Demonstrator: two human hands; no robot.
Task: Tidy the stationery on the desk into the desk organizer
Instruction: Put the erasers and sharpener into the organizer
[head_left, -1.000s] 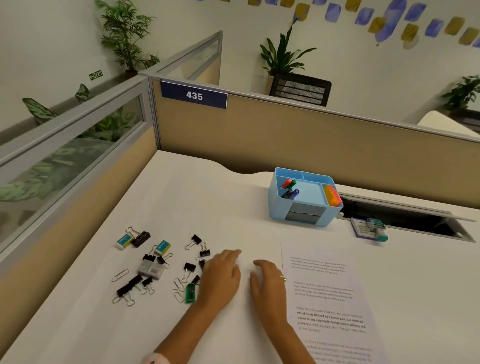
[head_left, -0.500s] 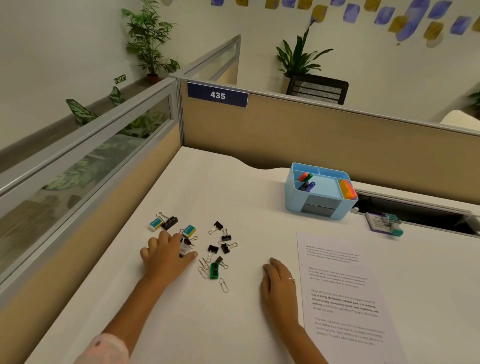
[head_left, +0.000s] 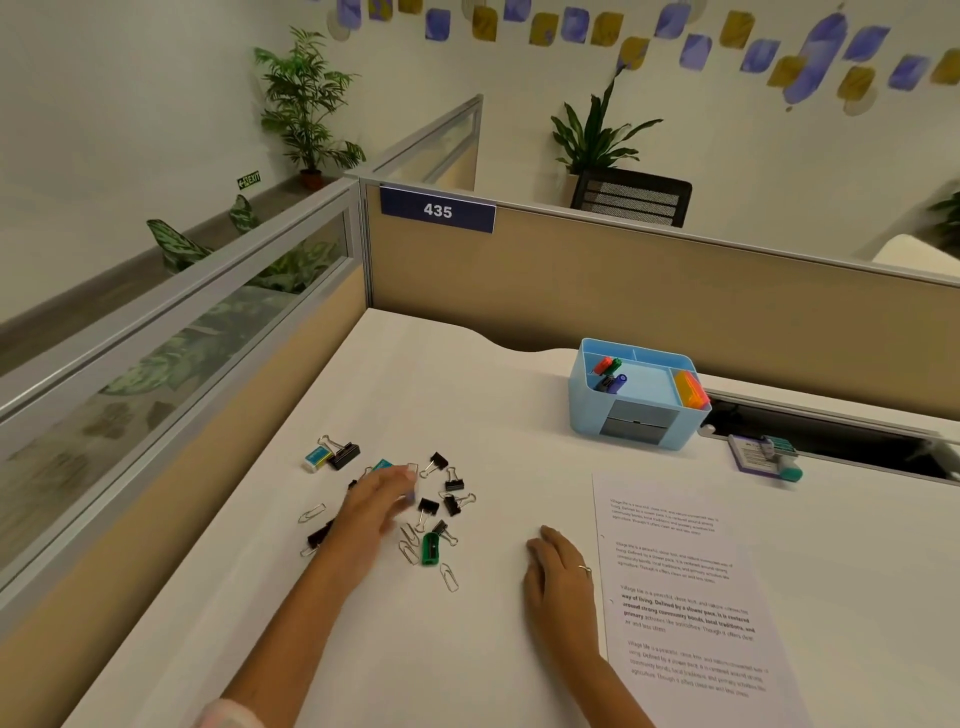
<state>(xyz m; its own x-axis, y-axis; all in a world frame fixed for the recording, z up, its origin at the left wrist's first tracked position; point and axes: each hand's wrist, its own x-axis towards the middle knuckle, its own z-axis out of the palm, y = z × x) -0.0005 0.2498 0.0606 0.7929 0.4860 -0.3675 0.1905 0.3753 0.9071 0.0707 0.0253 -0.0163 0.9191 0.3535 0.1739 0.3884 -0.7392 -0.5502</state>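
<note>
The light-blue desk organizer (head_left: 587, 410) stands at the back of the white desk (head_left: 415, 374), with markers and an orange item inside. Loose stationery lies at front left: several black binder clips (head_left: 453, 482), paper clips (head_left: 449, 578), a green sharpener (head_left: 430, 549) and two teal-and-white erasers (head_left: 317, 460). My left hand (head_left: 371, 506), blurred by motion, is over this pile and pinches a small pale box at its fingertips. My right hand (head_left: 558, 571) rests flat on the desk, holding nothing.
A printed sheet of paper (head_left: 685, 597) lies right of my right hand. A purple card with a teal correction tape (head_left: 763, 454) sits beside an open cable slot (head_left: 831, 441). Partition walls close the desk at back and left.
My left hand has moved left from beside the right hand onto the pile, then shifted right with a small pale box in its fingers. The right hand stays put.
</note>
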